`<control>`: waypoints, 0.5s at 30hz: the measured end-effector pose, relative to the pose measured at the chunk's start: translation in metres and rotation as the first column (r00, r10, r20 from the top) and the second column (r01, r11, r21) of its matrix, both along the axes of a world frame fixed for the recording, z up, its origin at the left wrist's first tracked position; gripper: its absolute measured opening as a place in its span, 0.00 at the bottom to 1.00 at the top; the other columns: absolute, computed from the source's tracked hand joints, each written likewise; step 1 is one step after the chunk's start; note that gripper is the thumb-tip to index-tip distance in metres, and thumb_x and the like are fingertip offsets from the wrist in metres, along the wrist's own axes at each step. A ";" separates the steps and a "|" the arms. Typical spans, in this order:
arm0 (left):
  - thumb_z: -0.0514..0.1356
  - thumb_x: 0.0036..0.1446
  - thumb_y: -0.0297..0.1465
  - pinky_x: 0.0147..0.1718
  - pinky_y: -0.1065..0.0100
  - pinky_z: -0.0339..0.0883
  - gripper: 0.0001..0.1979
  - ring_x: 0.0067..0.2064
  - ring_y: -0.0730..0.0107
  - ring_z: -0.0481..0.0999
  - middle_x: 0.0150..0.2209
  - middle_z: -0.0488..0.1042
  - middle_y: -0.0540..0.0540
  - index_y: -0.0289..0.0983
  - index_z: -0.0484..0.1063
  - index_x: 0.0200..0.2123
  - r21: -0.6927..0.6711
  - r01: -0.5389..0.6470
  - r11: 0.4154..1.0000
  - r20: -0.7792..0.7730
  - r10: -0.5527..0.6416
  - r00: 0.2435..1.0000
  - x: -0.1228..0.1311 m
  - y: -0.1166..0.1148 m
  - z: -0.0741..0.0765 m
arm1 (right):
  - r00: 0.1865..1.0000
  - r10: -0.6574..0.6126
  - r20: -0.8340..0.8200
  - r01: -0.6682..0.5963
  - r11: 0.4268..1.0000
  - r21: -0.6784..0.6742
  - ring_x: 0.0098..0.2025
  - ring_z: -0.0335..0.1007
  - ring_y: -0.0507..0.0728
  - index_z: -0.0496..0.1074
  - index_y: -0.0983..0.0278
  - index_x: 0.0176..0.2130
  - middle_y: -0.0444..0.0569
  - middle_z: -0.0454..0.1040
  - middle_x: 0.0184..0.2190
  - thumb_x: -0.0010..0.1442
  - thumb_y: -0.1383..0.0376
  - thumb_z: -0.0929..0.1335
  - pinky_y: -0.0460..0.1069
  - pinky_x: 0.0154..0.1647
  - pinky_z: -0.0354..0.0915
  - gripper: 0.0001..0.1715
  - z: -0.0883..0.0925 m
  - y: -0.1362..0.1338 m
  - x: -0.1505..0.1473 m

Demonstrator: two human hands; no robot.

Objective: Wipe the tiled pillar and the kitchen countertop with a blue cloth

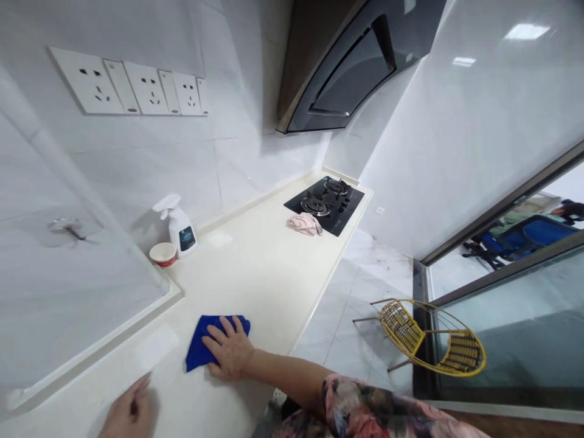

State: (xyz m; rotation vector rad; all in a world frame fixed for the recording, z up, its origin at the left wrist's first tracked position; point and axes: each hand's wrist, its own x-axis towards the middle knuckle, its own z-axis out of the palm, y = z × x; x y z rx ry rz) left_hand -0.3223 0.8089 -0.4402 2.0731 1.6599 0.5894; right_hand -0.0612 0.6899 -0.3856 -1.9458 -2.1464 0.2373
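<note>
Blue cloth lies on the long pale countertop, which bears a black cooktop at its far end. The right hand rests flat on it, fingers spread. The left hand is low at the left, its grip unclear. Beyond are a white spray bottle, a crumpled pink cloth and a bowl.

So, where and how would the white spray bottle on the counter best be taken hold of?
Probably by the narrower upper body of the spray bottle, just under its spray head, coming from the open counter side. It stands upright and tapers towards the top; the wall is close behind, and the bowl sits on the side the nozzle points to.
</note>
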 end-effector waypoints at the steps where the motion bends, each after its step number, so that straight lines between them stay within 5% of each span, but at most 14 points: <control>1: 0.49 0.61 0.47 0.46 0.53 0.76 0.24 0.44 0.54 0.81 0.50 0.81 0.48 0.48 0.74 0.53 0.029 0.061 0.998 0.070 -0.062 0.996 0.023 -0.009 0.008 | 0.999 0.029 -0.021 -0.029 1.000 0.005 0.77 0.37 0.72 0.49 0.62 0.74 0.53 0.50 0.76 0.70 0.46 0.62 0.72 0.74 0.44 0.44 -0.002 0.000 0.004; 5: 0.46 0.65 0.45 0.64 0.52 0.67 0.30 0.59 0.52 0.75 0.57 0.76 0.33 0.33 0.71 0.58 0.146 0.208 0.967 0.184 -0.233 0.955 0.121 -0.048 0.042 | 0.979 0.070 -0.192 -0.050 0.993 0.104 0.76 0.45 0.62 0.58 0.61 0.71 0.53 0.54 0.75 0.71 0.51 0.61 0.64 0.76 0.45 0.36 -0.010 -0.024 0.034; 8: 0.42 0.69 0.41 0.69 0.51 0.59 0.31 0.66 0.52 0.69 0.63 0.71 0.29 0.28 0.68 0.62 0.108 0.264 0.959 0.044 -0.270 0.962 0.175 -0.068 0.046 | 0.932 -0.145 -0.333 0.214 0.960 0.180 0.73 0.55 0.60 0.64 0.63 0.67 0.56 0.65 0.69 0.70 0.63 0.57 0.63 0.74 0.52 0.30 -0.025 -0.066 0.074; 11: 0.48 0.68 0.42 0.71 0.40 0.50 0.33 0.72 0.38 0.57 0.68 0.63 0.23 0.23 0.66 0.65 0.025 0.258 0.966 -0.201 -0.248 0.948 0.206 -0.081 0.038 | 0.910 -0.209 -0.359 0.307 0.920 0.244 0.68 0.62 0.60 0.70 0.62 0.63 0.55 0.72 0.62 0.67 0.68 0.58 0.63 0.71 0.58 0.29 -0.048 -0.101 0.119; 15: 0.51 0.68 0.43 0.72 0.36 0.39 0.35 0.75 0.34 0.46 0.73 0.53 0.24 0.25 0.60 0.70 0.009 0.151 0.988 -0.333 -0.140 0.932 0.226 -0.096 0.033 | 0.962 -0.079 -0.262 0.163 0.934 0.318 0.70 0.59 0.59 0.66 0.63 0.65 0.56 0.70 0.64 0.65 0.72 0.57 0.62 0.69 0.62 0.32 -0.070 -0.121 0.148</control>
